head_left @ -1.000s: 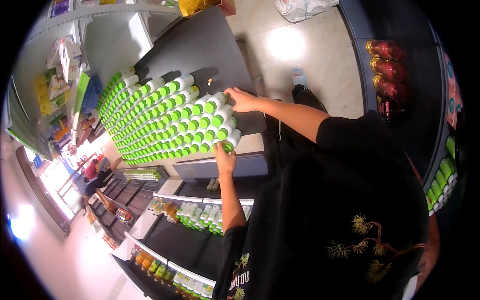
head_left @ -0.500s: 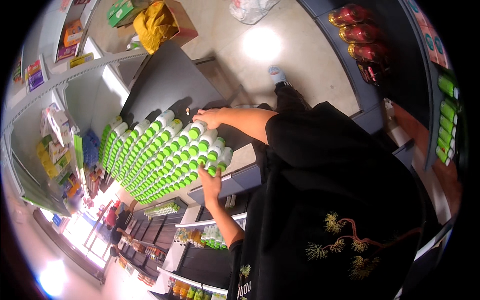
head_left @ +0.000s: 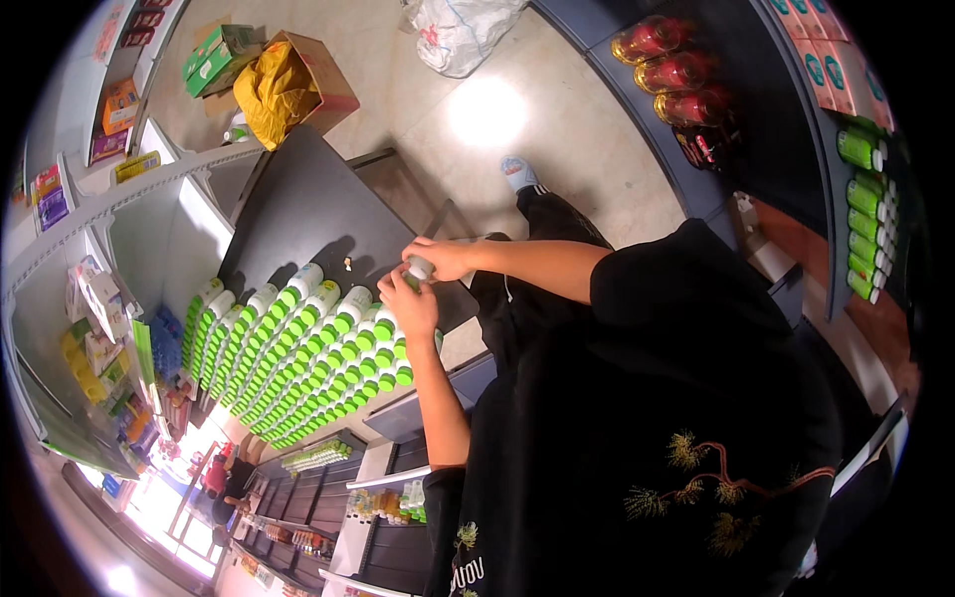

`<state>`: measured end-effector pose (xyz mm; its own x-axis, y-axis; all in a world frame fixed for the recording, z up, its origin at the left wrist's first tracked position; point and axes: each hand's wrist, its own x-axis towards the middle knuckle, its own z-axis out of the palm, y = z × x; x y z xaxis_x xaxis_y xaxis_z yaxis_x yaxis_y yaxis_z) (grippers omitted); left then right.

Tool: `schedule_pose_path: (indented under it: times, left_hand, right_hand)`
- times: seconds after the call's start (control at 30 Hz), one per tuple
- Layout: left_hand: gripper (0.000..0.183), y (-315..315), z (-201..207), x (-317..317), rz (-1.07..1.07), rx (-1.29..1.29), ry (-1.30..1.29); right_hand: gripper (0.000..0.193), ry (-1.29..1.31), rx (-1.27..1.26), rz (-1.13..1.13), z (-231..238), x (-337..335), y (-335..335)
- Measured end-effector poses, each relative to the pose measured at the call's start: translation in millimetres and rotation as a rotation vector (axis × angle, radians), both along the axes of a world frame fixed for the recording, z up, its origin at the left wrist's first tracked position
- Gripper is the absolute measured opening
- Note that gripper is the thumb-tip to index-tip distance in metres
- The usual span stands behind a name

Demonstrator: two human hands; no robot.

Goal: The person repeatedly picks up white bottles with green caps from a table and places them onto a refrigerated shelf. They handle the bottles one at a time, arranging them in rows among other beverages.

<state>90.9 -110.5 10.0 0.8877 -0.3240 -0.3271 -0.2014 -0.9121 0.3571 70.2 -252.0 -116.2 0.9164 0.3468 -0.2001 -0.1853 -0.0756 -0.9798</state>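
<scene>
Both my hands are closed around one small white bottle, its pale round end showing between the fingers. My left hand grips it from the lower side, and my right hand from the upper side. Most of the bottle is hidden by fingers. Just beyond them, many white bottles with green caps are packed in tight rows along the dark shelf top. A tiny pale scrap lies on that surface near the rows.
A cardboard box holding a yellow bag stands on the floor, a green box beside it. A white plastic bag lies farther right. Red gold-topped containers line the right shelf. People are at the far lower left.
My hands, earlier apart at the edge of the bottle rows, have come together around one bottle. The bottle rows sit lower and further left in view.
</scene>
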Motion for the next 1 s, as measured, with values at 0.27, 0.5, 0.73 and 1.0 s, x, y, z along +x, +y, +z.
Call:
schedule_pose_path:
  times: [0.27, 0.5, 0.73, 1.0]
  left_hand:
    - [0.061, 4.0, -21.7, -3.1, 0.087, -0.063, 0.04]
    - [0.056, -16.6, 23.5, 15.0, 0.13, -0.103, 0.212]
    - [0.03, -44.4, 40.1, -15.0, 0.625, -0.786, 0.618]
    - [0.03, -52.5, 73.1, -41.5, 0.703, -1.587, 1.057]
  right_hand:
    - [0.077, -0.004, -0.045, -0.001, -7.3, -10.0, 1.1]
    - [0.08, 0.02, -0.197, 0.262, 14.6, -1.7, -15.7]
    - [0.067, 0.671, 0.662, 0.367, 63.0, -34.2, -73.3]
    - [0.082, 0.982, 1.407, 0.609, 115.2, -84.3, -81.9]
